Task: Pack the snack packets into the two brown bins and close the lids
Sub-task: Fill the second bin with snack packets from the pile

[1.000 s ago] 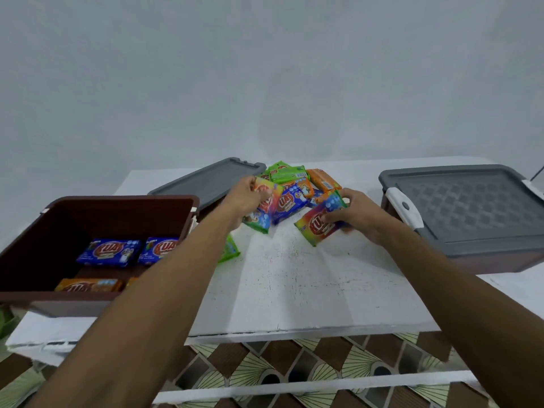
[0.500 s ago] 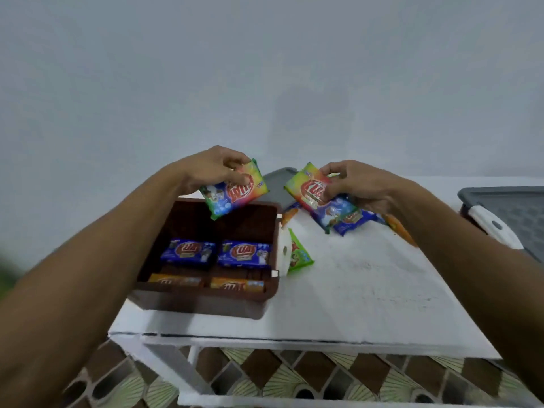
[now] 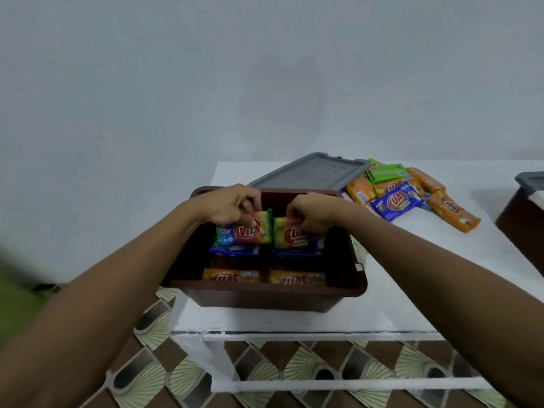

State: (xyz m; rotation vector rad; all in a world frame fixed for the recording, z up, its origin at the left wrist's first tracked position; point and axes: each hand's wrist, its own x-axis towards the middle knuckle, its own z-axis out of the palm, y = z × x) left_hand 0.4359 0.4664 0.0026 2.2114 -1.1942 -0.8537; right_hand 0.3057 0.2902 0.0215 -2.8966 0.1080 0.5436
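Now: left hand (image 3: 232,205) pinched rainbow packet (image 3: 244,230), right hand (image 3: 312,213) pinched second packet (image 3: 291,235); both over open brown bin (image 3: 265,293) far wall, long axes parallel to it, above blue packets (image 3: 235,250). Loose pile (image 3: 406,195) lay nearer right hand, by table (image 3: 397,290) far edge.

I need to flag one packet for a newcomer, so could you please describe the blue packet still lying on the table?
Start at the white table, then the loose packet pile right of the open brown plastic bin. The blue packet lies at its front, the only blue one among orange and green.
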